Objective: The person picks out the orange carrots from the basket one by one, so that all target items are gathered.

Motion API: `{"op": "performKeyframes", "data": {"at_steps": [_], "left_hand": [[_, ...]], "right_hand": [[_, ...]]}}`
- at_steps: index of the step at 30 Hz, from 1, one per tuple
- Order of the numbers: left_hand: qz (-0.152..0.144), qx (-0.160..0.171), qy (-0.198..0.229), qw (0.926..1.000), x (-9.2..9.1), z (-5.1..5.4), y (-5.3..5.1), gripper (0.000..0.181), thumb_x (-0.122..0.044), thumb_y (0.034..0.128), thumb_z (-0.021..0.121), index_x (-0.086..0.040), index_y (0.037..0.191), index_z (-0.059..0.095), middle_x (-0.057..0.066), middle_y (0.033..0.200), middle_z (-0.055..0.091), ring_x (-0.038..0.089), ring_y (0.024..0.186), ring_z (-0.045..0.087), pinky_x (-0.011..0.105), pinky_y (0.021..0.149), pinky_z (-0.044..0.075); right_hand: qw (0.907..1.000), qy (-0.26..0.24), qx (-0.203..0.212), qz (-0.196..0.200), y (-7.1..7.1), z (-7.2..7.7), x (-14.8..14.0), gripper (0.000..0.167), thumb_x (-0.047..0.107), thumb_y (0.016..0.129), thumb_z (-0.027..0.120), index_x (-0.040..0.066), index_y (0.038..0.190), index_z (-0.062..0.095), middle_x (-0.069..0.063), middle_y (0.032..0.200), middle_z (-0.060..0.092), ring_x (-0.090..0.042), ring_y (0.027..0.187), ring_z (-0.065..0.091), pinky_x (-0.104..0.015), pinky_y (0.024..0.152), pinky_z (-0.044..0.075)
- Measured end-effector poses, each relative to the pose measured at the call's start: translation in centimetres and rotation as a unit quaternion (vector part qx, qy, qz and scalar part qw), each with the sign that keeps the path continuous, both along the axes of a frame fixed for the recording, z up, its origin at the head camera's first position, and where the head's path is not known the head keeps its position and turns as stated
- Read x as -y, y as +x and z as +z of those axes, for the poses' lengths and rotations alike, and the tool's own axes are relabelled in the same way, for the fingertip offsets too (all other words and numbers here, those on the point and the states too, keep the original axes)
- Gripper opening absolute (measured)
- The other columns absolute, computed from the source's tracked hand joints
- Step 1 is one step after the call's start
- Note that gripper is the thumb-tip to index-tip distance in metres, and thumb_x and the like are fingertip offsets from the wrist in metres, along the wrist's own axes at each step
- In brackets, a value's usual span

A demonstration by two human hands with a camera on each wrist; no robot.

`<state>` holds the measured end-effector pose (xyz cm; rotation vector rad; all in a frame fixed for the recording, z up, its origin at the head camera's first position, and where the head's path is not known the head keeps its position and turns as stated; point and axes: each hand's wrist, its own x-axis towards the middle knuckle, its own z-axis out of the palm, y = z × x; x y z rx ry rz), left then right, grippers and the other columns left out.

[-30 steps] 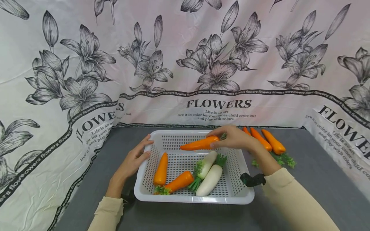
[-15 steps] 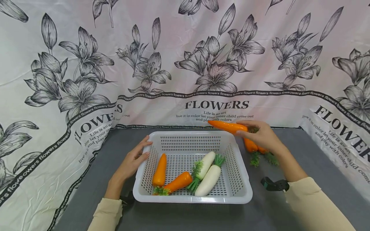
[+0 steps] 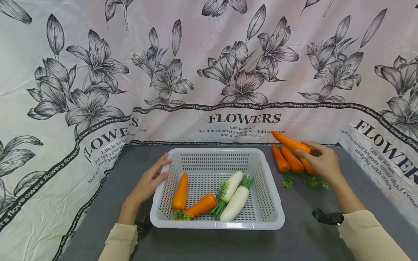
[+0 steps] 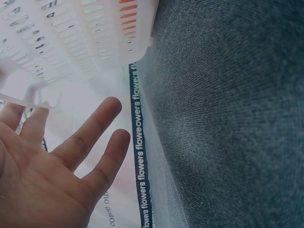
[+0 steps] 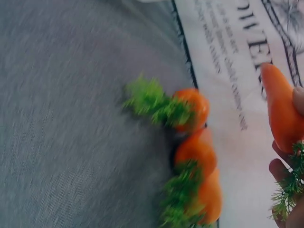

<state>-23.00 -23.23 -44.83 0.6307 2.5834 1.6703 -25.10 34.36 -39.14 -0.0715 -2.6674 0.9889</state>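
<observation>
A person's left hand [image 3: 148, 181] rests at the near-left side of a white perforated basket [image 3: 217, 225], its fingers extended and spread, some at the rim and two clear of it in the left wrist view. Just right of those fingers, inside the basket, lies an orange carrot [image 3: 180, 192]; farther right, a second carrot [image 3: 202, 205] touches its leafy end, followed by two white radishes, one nearer [image 3: 233, 204] and one behind [image 3: 234, 183]. Beyond the basket, on the gray tabletop [image 3: 209, 248], three carrots [image 3: 292, 160] sit side by side, left of and below the right hand's fingers. The right hand [image 3: 324, 163] pinches a raised carrot [image 3: 289, 140] near its leafy end, thumb against fingers, its tip pointing left, away from them.
</observation>
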Motion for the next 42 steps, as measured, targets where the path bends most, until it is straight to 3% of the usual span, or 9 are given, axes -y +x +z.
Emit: {"op": "performKeyframes", "data": {"at_steps": [2,4,8,12,19,25,31,37,42], "left_hand": [[0.0,-0.001,-0.001,1.0,0.1,0.0,0.0,0.047,-0.023,0.1063,0.052,-0.014,0.152,0.046,-0.002,0.173,0.016,0.039,0.111,0.064,0.031,0.07,0.064],[0.0,-0.003,-0.003,1.0,0.1,-0.1,-0.1,0.047,-0.023,0.1065,0.052,-0.014,0.152,0.045,-0.002,0.173,0.016,0.037,0.11,0.065,0.031,0.07,0.064],[-0.004,-0.012,-0.004,0.9999,0.2,-0.2,-0.2,0.047,-0.022,0.1068,0.051,-0.011,0.152,0.045,0.002,0.173,0.016,0.029,0.108,0.067,0.032,0.07,0.064],[-0.006,-0.012,-0.002,0.9999,0.2,-0.3,-0.2,0.047,-0.021,0.1069,0.051,-0.011,0.153,0.044,0.003,0.173,0.016,0.025,0.107,0.067,0.032,0.071,0.064],[-0.006,-0.004,0.004,1.0,0.0,0.0,-0.1,0.048,-0.022,0.1065,0.052,-0.012,0.153,0.044,-0.001,0.173,0.016,0.037,0.113,0.065,0.031,0.073,0.063],[-0.008,-0.008,0.003,0.9999,0.1,-0.2,-0.1,0.048,-0.02,0.1062,0.052,-0.011,0.153,0.044,0.002,0.173,0.016,0.038,0.111,0.066,0.031,0.072,0.064],[-0.013,-0.009,0.005,0.9999,0.1,-0.2,-0.1,0.047,-0.019,0.1063,0.052,-0.009,0.152,0.045,0.004,0.173,0.015,0.045,0.114,0.064,0.031,0.073,0.064],[-0.013,-0.007,0.008,0.9999,0.1,-0.2,-0.1,0.047,-0.019,0.1064,0.052,-0.011,0.152,0.045,0.005,0.173,0.015,0.045,0.115,0.064,0.032,0.072,0.064],[-0.005,-0.006,0.001,1.0,0.2,-0.1,-0.1,0.047,-0.021,0.1065,0.053,-0.012,0.152,0.045,0.003,0.173,0.016,0.037,0.112,0.066,0.031,0.073,0.064]], "right_hand": [[0.9998,-0.011,-0.005,-0.019,0.0,-0.6,-0.7,0.063,0.055,0.094,0.067,0.015,0.142,0.061,-0.02,0.119,0.066,0.01,0.08,0.044,-0.046,0.086,0.045],[0.9992,-0.024,-0.012,-0.029,0.1,-1.3,-1.4,0.063,0.054,0.094,0.067,0.013,0.143,0.06,-0.022,0.119,0.065,0.011,0.083,0.042,-0.064,0.1,0.033],[0.9973,-0.044,-0.021,-0.055,0.1,-2.4,-2.7,0.063,0.051,0.096,0.065,0.01,0.143,0.059,-0.026,0.118,0.063,-0.006,0.093,0.048,-0.086,0.104,0.007],[0.9935,-0.053,-0.016,-0.099,0.1,-3.3,-3.7,0.064,0.053,0.097,0.063,0.01,0.144,0.058,-0.028,0.12,0.064,-0.029,0.1,0.053,-0.088,0.104,0.002],[0.9879,-0.048,0.024,-0.146,0.5,-4.4,-4.9,0.067,0.051,0.1,0.057,0.004,0.147,0.052,-0.036,0.135,0.057,-0.056,0.124,0.047,-0.087,0.104,0.004],[0.9806,-0.042,0.091,-0.168,0.6,-5.3,-5.7,0.074,0.056,0.099,0.052,0.004,0.151,0.046,-0.035,0.145,0.049,-0.061,0.136,0.036,-0.086,0.108,-0.003],[0.977,-0.047,0.124,-0.167,0.5,-6.0,-6.2,0.079,0.061,0.098,0.051,0.003,0.151,0.045,-0.034,0.149,0.045,-0.061,0.141,0.03,-0.087,0.107,-0.004],[0.9794,-0.015,0.116,-0.165,0.7,-6.8,-5.7,0.077,0.058,0.1,0.048,-0.002,0.147,0.048,-0.036,0.144,0.049,-0.062,0.132,0.038,-0.086,0.104,0.006],[0.9845,0.018,0.089,-0.15,0.8,-7.2,-5.4,0.074,0.057,0.101,0.046,-0.005,0.143,0.052,-0.036,0.138,0.053,-0.061,0.119,0.047,-0.082,0.093,0.016]]}}
